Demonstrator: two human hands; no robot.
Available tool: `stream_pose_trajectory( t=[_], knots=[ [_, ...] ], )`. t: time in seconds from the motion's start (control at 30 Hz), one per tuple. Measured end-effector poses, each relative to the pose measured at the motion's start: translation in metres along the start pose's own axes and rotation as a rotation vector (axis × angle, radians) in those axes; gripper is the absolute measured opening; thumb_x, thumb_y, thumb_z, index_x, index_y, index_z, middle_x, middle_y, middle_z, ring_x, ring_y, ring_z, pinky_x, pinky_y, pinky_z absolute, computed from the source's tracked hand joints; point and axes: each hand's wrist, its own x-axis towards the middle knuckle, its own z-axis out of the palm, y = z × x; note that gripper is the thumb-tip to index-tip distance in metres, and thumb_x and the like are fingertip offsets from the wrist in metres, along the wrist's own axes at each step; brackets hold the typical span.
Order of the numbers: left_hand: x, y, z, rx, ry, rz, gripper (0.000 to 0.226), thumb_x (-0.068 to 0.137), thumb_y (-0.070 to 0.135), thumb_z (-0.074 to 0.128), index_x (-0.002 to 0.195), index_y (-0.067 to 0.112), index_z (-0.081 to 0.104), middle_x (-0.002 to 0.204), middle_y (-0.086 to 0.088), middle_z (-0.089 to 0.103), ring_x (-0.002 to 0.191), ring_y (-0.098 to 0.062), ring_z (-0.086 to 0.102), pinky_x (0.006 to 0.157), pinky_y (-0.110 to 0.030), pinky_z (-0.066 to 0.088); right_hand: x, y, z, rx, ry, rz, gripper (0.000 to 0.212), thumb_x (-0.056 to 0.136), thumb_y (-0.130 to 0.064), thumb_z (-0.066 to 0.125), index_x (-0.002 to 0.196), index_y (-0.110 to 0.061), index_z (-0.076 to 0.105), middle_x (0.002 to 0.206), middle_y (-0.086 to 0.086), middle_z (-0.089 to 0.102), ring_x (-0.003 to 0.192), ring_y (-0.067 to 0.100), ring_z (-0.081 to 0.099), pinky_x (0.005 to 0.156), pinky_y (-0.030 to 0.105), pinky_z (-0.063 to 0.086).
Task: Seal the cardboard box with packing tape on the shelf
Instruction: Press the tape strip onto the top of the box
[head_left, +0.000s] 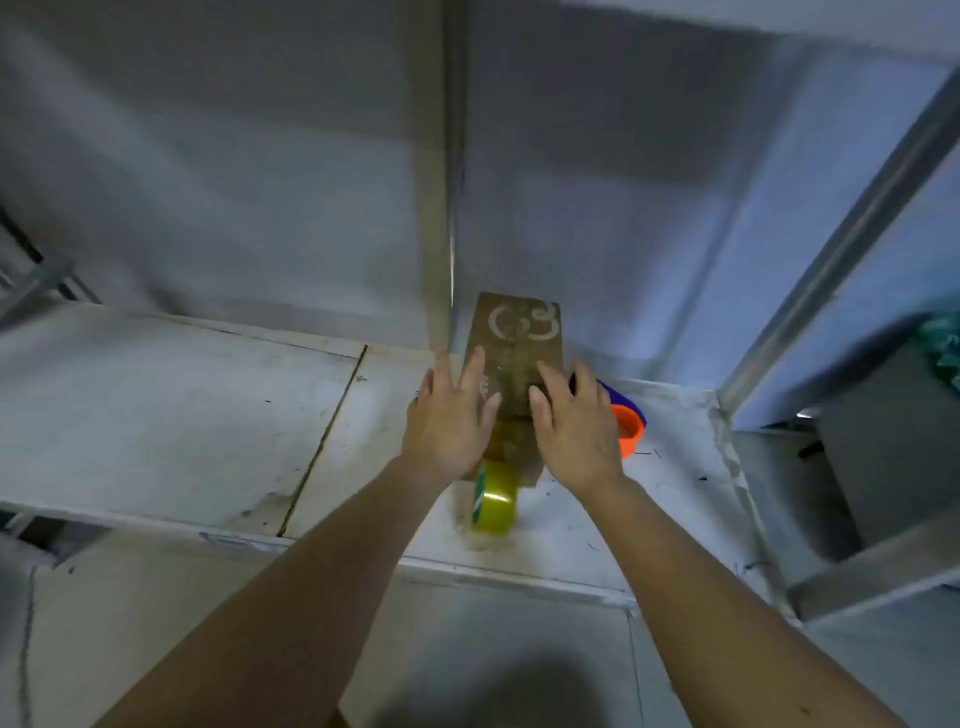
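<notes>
A small brown cardboard box (519, 332) with a white printed mark on top stands on the white shelf (182, 415), close to a metal upright. My left hand (451, 421) lies flat on the box's left side, fingers spread. Flat on its right side is my right hand (574, 423), fingers also apart. A roll of yellowish packing tape (496, 501) with a green core stands on edge right in front of the box, below my wrists. The near part of the box is hidden by my hands.
An orange and blue object (628, 423), perhaps a tape dispenser, lies just right of the box. A grey upright post (439, 182) rises behind the box. A slanted metal frame (841, 260) and a darker shelf bay (883, 441) stand at the right.
</notes>
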Motion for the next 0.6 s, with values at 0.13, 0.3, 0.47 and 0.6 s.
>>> stream_pose_trajectory(
  t=[0.13, 0.3, 0.47, 0.6],
  knots=[
    [0.018, -0.020, 0.045, -0.098, 0.040, 0.085, 0.060, 0.094, 0.050, 0.037, 0.149, 0.033, 0.020, 0.161, -0.010, 0.011, 0.142, -0.032, 0.029, 0.112, -0.043, 0.033, 0.018, 0.035, 0.040, 0.053, -0.081, -0.048, 0.054, 0.091, -0.061, 0.030, 0.139, -0.037, 0.036, 0.152, 0.004, 0.027, 0.132, 0.033, 0.038, 0.099, 0.046, 0.045],
    [0.023, -0.039, 0.075, -0.194, 0.244, 0.209, 0.048, 0.091, 0.046, 0.049, 0.136, 0.029, 0.050, 0.156, -0.010, 0.029, 0.137, -0.028, 0.039, 0.107, -0.035, 0.035, 0.019, 0.057, 0.066, 0.097, -0.023, -0.111, 0.064, 0.082, -0.072, 0.039, 0.138, -0.041, 0.039, 0.157, 0.000, 0.023, 0.134, 0.026, 0.042, 0.102, 0.047, 0.043],
    [0.029, -0.048, 0.083, -0.234, 0.341, 0.237, 0.048, 0.087, 0.050, 0.053, 0.126, 0.024, 0.061, 0.154, -0.012, 0.033, 0.138, -0.026, 0.039, 0.108, -0.032, 0.034, 0.019, 0.058, 0.071, 0.036, 0.042, -0.187, 0.068, 0.081, -0.068, 0.048, 0.140, -0.037, 0.039, 0.156, 0.000, 0.027, 0.135, 0.024, 0.041, 0.102, 0.043, 0.039],
    [0.031, -0.050, 0.080, -0.291, 0.255, 0.264, 0.051, 0.086, 0.048, 0.059, 0.131, 0.024, 0.057, 0.156, -0.014, 0.028, 0.145, -0.022, 0.026, 0.110, -0.024, 0.024, 0.019, 0.055, 0.068, 0.036, 0.026, -0.208, 0.066, 0.083, -0.062, 0.051, 0.141, -0.032, 0.038, 0.153, 0.000, 0.031, 0.134, 0.022, 0.040, 0.100, 0.035, 0.035]
  ],
)
